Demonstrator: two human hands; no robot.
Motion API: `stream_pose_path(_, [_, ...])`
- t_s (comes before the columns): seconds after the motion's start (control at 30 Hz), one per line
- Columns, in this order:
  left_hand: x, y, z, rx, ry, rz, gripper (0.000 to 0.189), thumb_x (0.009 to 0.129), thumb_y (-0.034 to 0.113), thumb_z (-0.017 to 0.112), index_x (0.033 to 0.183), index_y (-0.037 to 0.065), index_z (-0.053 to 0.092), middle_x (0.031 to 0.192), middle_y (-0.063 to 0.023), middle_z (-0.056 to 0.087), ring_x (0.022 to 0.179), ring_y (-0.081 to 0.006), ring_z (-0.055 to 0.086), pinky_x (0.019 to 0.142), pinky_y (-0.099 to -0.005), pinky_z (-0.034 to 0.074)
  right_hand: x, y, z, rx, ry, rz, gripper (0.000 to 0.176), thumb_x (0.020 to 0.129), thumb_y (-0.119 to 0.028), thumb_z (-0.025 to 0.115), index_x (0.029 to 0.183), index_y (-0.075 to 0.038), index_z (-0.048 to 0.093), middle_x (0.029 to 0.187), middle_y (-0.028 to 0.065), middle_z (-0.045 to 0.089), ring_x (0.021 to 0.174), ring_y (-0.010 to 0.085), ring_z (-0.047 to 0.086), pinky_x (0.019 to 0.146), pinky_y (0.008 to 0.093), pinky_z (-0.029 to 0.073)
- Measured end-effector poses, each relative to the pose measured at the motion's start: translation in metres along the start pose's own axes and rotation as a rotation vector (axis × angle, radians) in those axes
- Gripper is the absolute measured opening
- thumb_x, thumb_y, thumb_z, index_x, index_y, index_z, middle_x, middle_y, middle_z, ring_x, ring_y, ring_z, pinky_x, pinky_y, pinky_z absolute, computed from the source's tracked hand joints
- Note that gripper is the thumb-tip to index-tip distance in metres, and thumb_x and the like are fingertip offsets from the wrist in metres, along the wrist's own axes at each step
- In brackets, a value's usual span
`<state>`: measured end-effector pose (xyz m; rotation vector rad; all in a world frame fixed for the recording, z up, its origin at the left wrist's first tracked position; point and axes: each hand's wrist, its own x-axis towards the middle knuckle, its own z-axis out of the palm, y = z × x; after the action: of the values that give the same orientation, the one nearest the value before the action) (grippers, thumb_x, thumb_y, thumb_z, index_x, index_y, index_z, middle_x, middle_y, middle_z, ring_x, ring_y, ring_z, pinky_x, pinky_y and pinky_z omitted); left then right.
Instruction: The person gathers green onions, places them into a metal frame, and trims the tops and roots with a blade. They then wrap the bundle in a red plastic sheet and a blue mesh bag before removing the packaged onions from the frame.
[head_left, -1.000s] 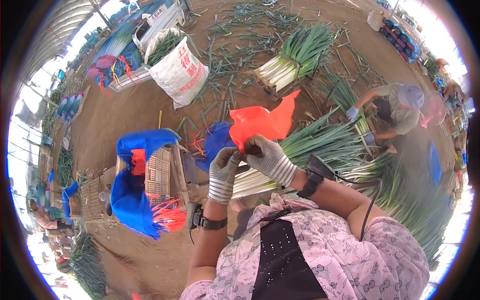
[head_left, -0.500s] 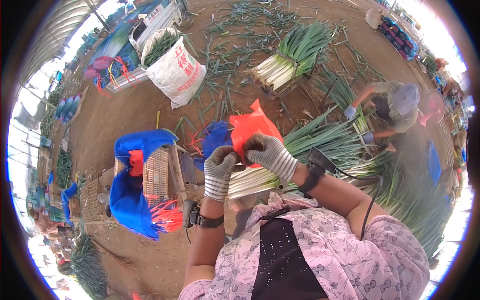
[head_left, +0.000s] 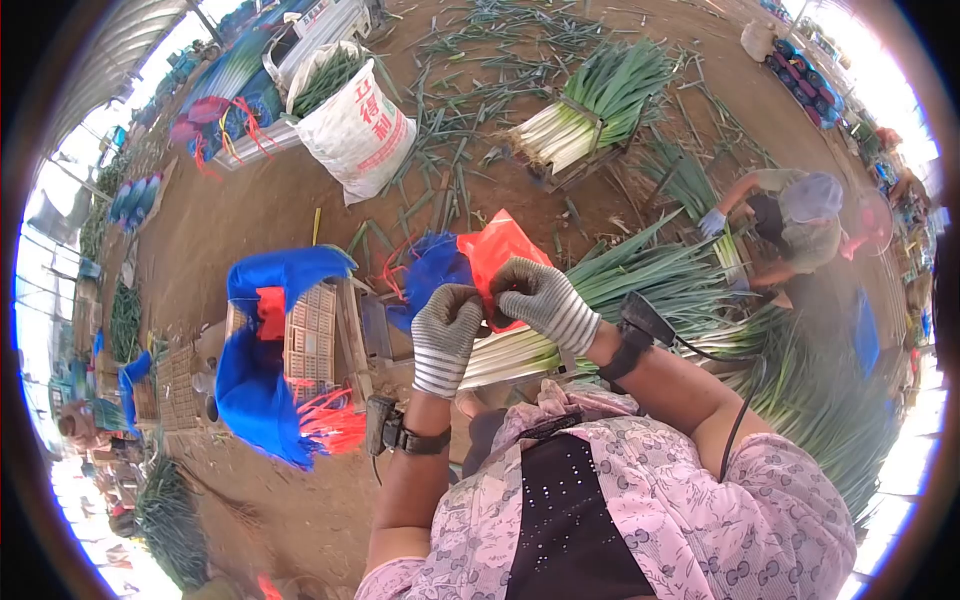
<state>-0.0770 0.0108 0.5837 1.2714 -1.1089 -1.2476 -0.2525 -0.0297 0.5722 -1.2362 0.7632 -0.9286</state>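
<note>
An orange-red plastic bag [head_left: 497,245] hangs between my gloved hands, its lower edge pinched by the fingers. My left hand [head_left: 448,335], in a striped grey glove, has its fingertips pressed together at the bag's near edge. Beside it, my right hand [head_left: 540,305] is closed on the same edge. The exact spot where the fingertips meet is partly hidden. Behind the bag lies a bundle of blue netting [head_left: 436,268]. Green onions [head_left: 640,290] with long leaves and white stalks lie just beyond and right of my hands.
At left, a plastic crate [head_left: 311,340] is draped with blue netting [head_left: 250,400] and red strings [head_left: 335,425]. A white sack [head_left: 358,135] of green leaves stands farther off. Another green onion stack [head_left: 570,130] sits on a frame. At right, a co-worker [head_left: 800,215] bends over green onions.
The bag's upper part has shifted slightly and its top now looks broader. Both hands stay close together on it. The co-worker's arms have moved a little.
</note>
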Motion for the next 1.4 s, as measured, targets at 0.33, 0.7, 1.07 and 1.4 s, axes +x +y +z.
stream_pose_path(0.33, [-0.005,0.001,-0.003,0.110,-0.003,0.000,0.008,0.092,0.003,0.059,0.096,-0.002,0.064,0.085,-0.0065,0.068,0.072,-0.0103,0.064,0.064,-0.0271,0.059,0.000,0.001,0.006,-0.029,-0.022,0.072,0.012,0.089,-0.001,0.060,0.101,-0.003,0.061,0.085,0.0012,0.061,0.078,0.0095,0.061,0.071,0.0260,0.055])
stream_pose_path(0.7, [-0.006,-0.017,-0.007,0.061,-0.003,0.020,0.010,0.091,0.004,0.057,0.097,0.000,0.063,0.086,-0.0077,0.068,0.072,-0.0138,0.066,0.062,-0.0278,0.059,-0.006,-0.008,0.013,0.131,0.006,0.213,0.011,0.092,-0.004,0.059,0.102,0.000,0.060,0.086,0.0059,0.065,0.074,0.0163,0.070,0.066,0.0297,0.060])
stream_pose_path(1.07, [-0.007,-0.025,-0.010,-0.272,-0.032,-0.138,0.012,0.093,0.005,0.056,0.104,0.001,0.059,0.089,-0.0121,0.069,0.076,-0.0224,0.071,0.061,-0.0316,0.061,-0.008,0.005,-0.003,0.406,0.072,0.275,0.010,0.090,-0.004,0.059,0.099,-0.001,0.060,0.082,0.0083,0.065,0.067,0.0215,0.070,0.064,0.0344,0.061])
stream_pose_path(1.4, [-0.013,-0.038,-0.041,-0.718,-0.017,-0.154,0.010,0.091,0.006,0.060,0.100,0.002,0.060,0.086,-0.0146,0.070,0.078,-0.0324,0.072,0.062,-0.0388,0.063,0.015,0.029,-0.080,-0.077,0.434,0.318,0.008,0.086,-0.004,0.061,0.093,-0.002,0.059,0.077,0.0091,0.065,0.063,0.0216,0.069,0.061,0.0336,0.057])
